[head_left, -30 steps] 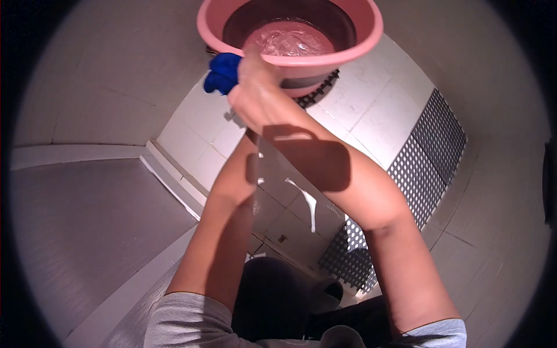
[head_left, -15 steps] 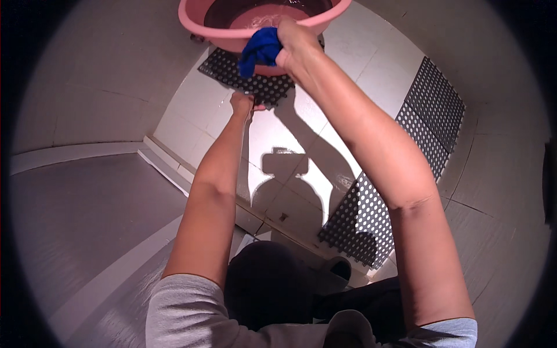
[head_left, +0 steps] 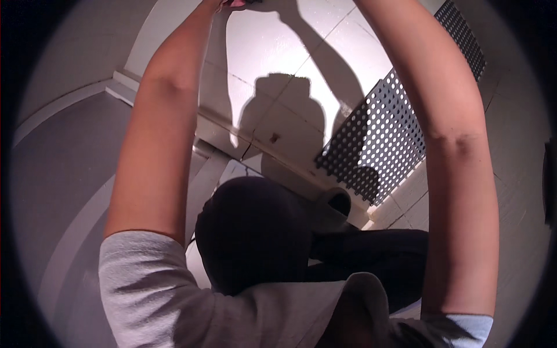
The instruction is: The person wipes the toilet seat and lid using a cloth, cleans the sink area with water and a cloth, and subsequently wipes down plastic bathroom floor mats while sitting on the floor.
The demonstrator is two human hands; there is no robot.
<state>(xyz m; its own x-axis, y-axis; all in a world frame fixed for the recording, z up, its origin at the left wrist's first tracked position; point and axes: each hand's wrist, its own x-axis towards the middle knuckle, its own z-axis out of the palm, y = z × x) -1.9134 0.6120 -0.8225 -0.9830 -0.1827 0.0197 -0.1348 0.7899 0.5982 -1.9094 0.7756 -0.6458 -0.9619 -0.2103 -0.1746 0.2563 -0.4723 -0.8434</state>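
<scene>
Only a sliver of my left hand [head_left: 223,4] shows at the top edge, above the white tiled floor. Its fingers are mostly cut off, and what they hold, if anything, is hidden. Beside it, a small piece of dark mat edge [head_left: 253,2] pokes into view. My right arm [head_left: 447,87] stretches forward past the top edge, so the right hand is out of sight. The blue cloth and the pink basin are also outside the picture now.
A black perforated floor mat [head_left: 400,116] lies to the right on the tiles [head_left: 278,40]. A raised ledge [head_left: 226,136] crosses below them. A slipper [head_left: 333,206] is near my bent, dark-clothed legs [head_left: 255,232]. Grey walls stand on both sides.
The view has tilted down and back toward my body. Basin, blue cloth and right hand have left the top of the picture; the left hand has slid up to its edge.
</scene>
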